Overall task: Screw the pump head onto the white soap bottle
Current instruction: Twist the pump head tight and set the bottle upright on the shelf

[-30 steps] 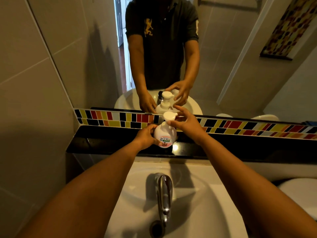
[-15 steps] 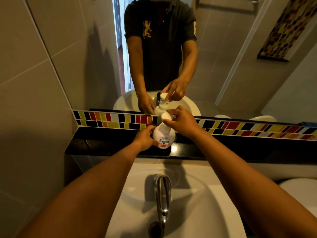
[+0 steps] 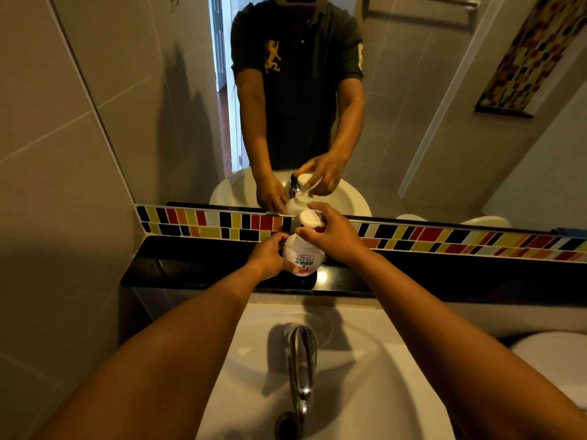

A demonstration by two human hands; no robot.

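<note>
The white soap bottle stands upright on the black ledge that runs along the far side of the white washbasin, just below a strip of coloured mosaic tiles. Its label, with red lettering and a small picture, faces the near side. The left hand wraps around the left flank of the bottle, fingers curled onto its rounded body and thumb toward the near face, gripping it steady against the ledge. The right hand comes in from the right and sits over the bottle's neck, fingers closed around the collar of the pump head; the pump's flat white round top shows just left of the knuckles, above the bottle's shoulder. Whether the collar is fully seated on the neck cannot be told, since the fingers cover the joint.

Both bare forearms reach from the near corners across the basin. A chrome tap rises from the near middle of the basin, its spout pointing toward the viewer. Above the tile strip a mirror reflects the person in a dark polo shirt, the same two hands on the bottle, and an open doorway behind. Beige wall tiles fill the left side.
</note>
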